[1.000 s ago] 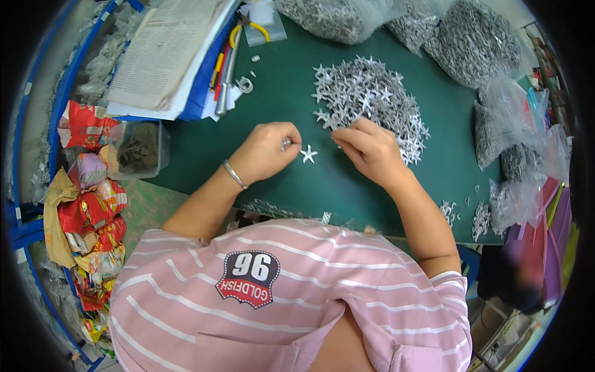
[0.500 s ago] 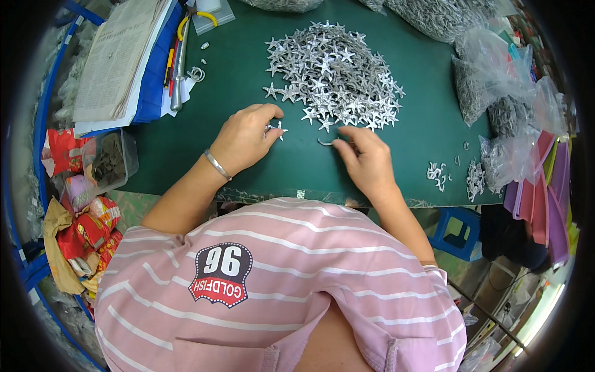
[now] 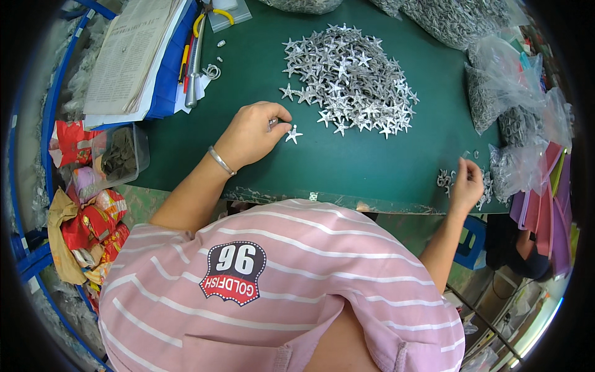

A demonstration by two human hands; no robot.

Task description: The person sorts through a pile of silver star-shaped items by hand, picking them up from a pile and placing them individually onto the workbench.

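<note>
My left hand [image 3: 257, 133] rests on the green table with thumb and fingers curled together. A bit of silver metal shows between them, too covered to identify. Right at the thumb tip is a silver star-shaped charm [image 3: 294, 134]; whether the thumb grips it I cannot tell. A large heap of similar star charms [image 3: 353, 87] lies beyond. Over at the table's right, my right hand [image 3: 466, 187] has its fingers pinched, a faint small piece at the tips. Beside it are small curved silver pieces [image 3: 444, 180], and the hand partly hides another cluster of small silver pieces [image 3: 486, 189].
Bags of grey metal parts [image 3: 458, 22] line the far right. At the left stand a blue tray [image 3: 162, 102] with papers, yellow-handled pliers [image 3: 204, 17], a tapered metal rod [image 3: 193, 74] and a clear plastic box [image 3: 141, 155]. A blue stool [image 3: 471, 242] is below the right edge.
My right hand has moved from near the star heap, where it held a curved silver piece, to the small parts at the right. My left hand stays by the star charm. The view has shifted slightly.
</note>
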